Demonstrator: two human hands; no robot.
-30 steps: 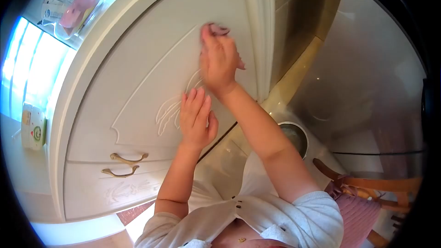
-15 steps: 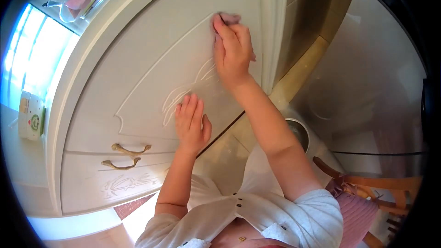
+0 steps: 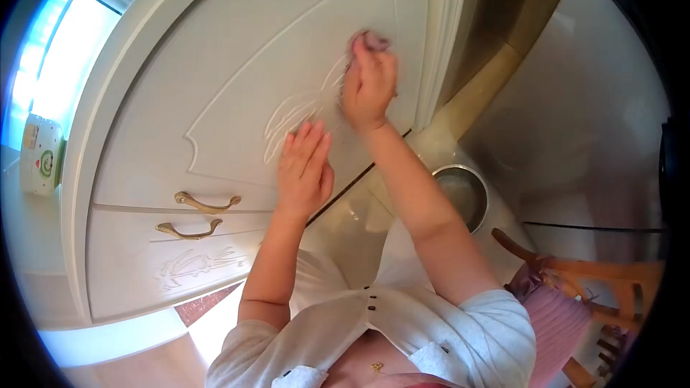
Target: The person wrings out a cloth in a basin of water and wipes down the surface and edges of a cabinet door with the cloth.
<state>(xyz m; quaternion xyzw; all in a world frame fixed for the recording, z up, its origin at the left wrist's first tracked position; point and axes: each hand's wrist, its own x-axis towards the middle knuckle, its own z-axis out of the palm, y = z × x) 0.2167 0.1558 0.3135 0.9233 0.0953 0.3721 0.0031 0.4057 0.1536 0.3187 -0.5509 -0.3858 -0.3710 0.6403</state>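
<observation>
A crumpled dusky-pink cloth is held against the white cabinet door with raised mouldings by the right hand; its fingers are closed over the cloth, which protrudes beyond the fingertips. The cloth is located above and to the right of the carved leaf motif. The left hand is placed at the motif's lower edge, fingers extended and nearly together, nothing grasped; palm contact cannot be determined. Two curved brass-coloured handles are seen lower left. A round silver-rimmed metal basin is noted beside the right forearm.
</observation>
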